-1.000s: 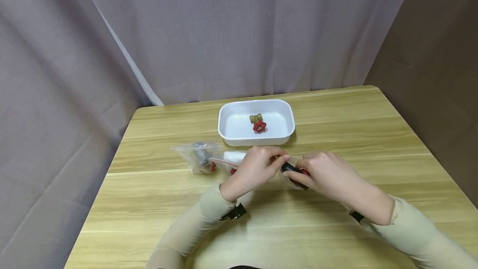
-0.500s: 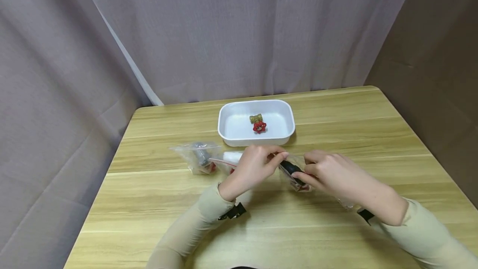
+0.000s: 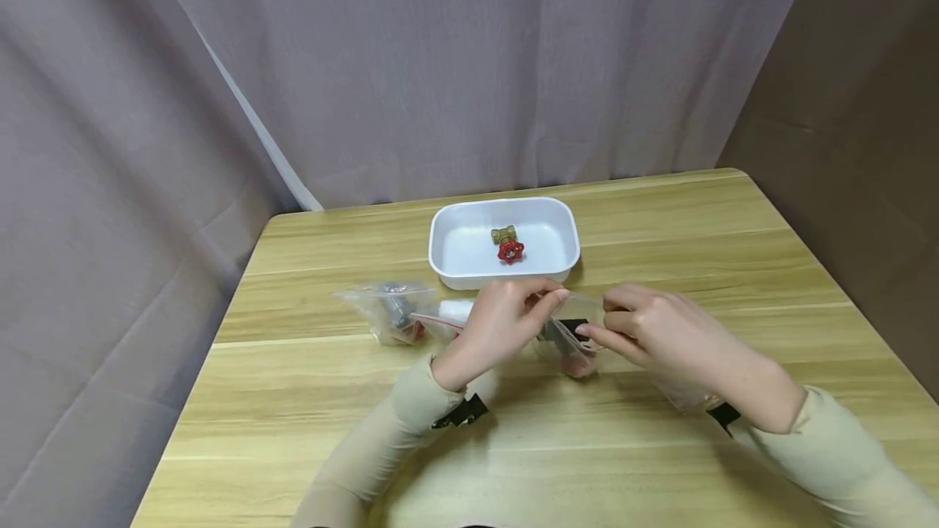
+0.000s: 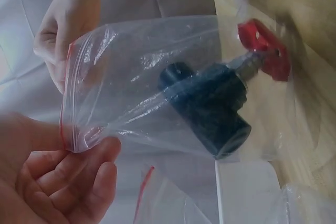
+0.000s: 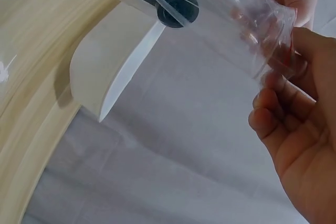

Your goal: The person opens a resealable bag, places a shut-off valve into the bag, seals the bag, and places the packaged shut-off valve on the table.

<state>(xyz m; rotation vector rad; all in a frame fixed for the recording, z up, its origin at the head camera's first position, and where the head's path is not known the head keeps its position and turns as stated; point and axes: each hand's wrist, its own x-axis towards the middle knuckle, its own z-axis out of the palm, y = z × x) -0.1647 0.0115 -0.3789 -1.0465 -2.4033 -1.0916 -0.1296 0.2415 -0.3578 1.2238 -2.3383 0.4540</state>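
Note:
Between both hands hangs a clear zip bag point(image 4: 142, 51) with a red zip line. Inside it lies a dark valve point(image 4: 210, 103) with a red handwheel point(image 4: 268, 51). My left hand point(image 3: 506, 326) pinches one end of the bag's mouth between thumb and finger. At the other end of the mouth, my right hand point(image 3: 663, 341) pinches the plastic with its thumb and fingers. The bag's bottom hangs low over the table in the head view. Behind the hands, a brass valve point(image 3: 504, 235) with a red handwheel rests in the white tray point(image 3: 506, 280).
Left of the hands lies a zip bag holding a grey valve point(image 3: 397, 305). Another red-lined zip bag point(image 3: 436, 324) and a white object point(image 3: 456, 310) are partly hidden by the left hand. More clear plastic point(image 3: 682, 396) lies under the right wrist. Curtains stand behind the table.
The right hand has let go of the valve's body and moved slightly right to the bag's mouth. The bag has spread between the hands, and the valve hangs lower inside it.

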